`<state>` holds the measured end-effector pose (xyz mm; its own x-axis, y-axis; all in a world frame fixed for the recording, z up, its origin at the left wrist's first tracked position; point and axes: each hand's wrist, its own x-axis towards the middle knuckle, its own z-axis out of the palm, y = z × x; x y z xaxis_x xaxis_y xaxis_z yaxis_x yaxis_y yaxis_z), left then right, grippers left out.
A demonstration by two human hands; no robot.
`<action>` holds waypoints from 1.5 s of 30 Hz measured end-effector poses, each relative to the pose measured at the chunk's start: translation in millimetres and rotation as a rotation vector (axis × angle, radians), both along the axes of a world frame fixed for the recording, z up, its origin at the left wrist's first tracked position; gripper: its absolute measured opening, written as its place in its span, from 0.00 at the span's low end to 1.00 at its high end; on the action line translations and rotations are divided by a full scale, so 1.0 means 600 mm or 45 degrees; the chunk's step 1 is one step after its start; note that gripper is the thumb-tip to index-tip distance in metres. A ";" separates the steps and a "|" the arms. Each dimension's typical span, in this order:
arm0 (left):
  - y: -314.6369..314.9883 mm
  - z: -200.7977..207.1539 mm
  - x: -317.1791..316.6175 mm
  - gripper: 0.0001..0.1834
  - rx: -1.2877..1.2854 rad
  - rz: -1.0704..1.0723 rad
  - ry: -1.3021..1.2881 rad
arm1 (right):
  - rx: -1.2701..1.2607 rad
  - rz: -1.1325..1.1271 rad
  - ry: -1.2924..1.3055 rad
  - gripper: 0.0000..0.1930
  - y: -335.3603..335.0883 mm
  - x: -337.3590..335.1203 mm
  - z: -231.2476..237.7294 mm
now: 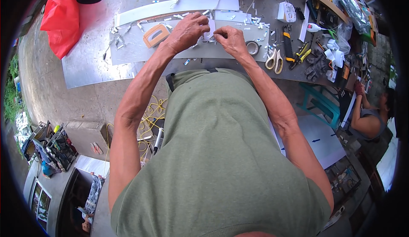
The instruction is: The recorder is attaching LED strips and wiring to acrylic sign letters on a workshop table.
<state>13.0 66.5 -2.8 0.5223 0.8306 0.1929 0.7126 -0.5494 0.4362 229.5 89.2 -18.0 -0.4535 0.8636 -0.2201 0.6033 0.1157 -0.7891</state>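
Over the metal worktable (pixel 91 68), both hands work close together at a small pale translucent piece (pixel 209 30). My left hand (pixel 187 31) has its fingers curled at the left side of that piece. Thumb and index finger of my right hand (pixel 232 40) are pinched together at its right side; whatever is between them is too small to tell. Left of my left hand lies a tan block with an oval slot (pixel 150 38). A roll of tape (pixel 252 47) sits beside my right wrist. Small white bits and thin wires lie scattered around.
White scissors (pixel 278 62), a utility knife (pixel 288 45), pliers (pixel 305 54) and a dark glove (pixel 315 66) lie to the right. A long white strip (pixel 179 10) lies behind my hands. A red bag (pixel 61 21) stands far left. Another person (pixel 369 117) is at the right.
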 end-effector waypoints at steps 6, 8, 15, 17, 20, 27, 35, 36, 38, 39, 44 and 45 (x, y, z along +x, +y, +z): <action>-0.059 -0.015 0.019 0.08 -0.199 0.280 -0.304 | 0.046 -0.054 0.007 0.09 -0.008 -0.005 -0.002; -0.069 -0.008 0.036 0.10 -0.207 0.482 -0.497 | 0.075 -0.058 -0.008 0.08 -0.010 -0.006 -0.002; -0.082 -0.021 0.064 0.13 -0.237 0.685 -0.430 | 0.026 -0.107 0.012 0.08 -0.012 -0.012 0.000; -0.083 -0.022 0.068 0.13 -0.188 0.729 -0.494 | 0.045 -0.101 -0.007 0.08 -0.012 -0.013 0.002; -0.086 -0.023 0.069 0.12 -0.179 0.714 -0.475 | 0.031 -0.101 -0.031 0.08 -0.013 -0.009 -0.003; -0.097 -0.030 0.065 0.11 -0.162 0.700 -0.444 | -0.058 -0.111 -0.033 0.09 -0.003 -0.010 0.002; -0.098 -0.032 0.063 0.10 -0.103 0.644 -0.356 | -0.051 -0.070 0.006 0.09 -0.001 -0.004 0.004; -0.099 -0.032 0.062 0.10 -0.108 0.645 -0.358 | -0.050 -0.064 0.002 0.09 -0.002 -0.003 0.004; -0.098 -0.031 0.061 0.11 -0.100 0.637 -0.366 | -0.053 -0.057 -0.005 0.09 -0.001 -0.003 0.004; -0.098 -0.033 0.060 0.11 -0.105 0.637 -0.369 | -0.049 -0.056 0.007 0.09 0.001 -0.003 0.003; -0.100 -0.036 0.057 0.12 -0.102 0.624 -0.369 | -0.030 -0.037 -0.024 0.09 0.003 -0.006 0.001; -0.100 -0.034 0.057 0.12 -0.103 0.625 -0.370 | -0.043 -0.037 -0.039 0.09 0.004 -0.006 0.002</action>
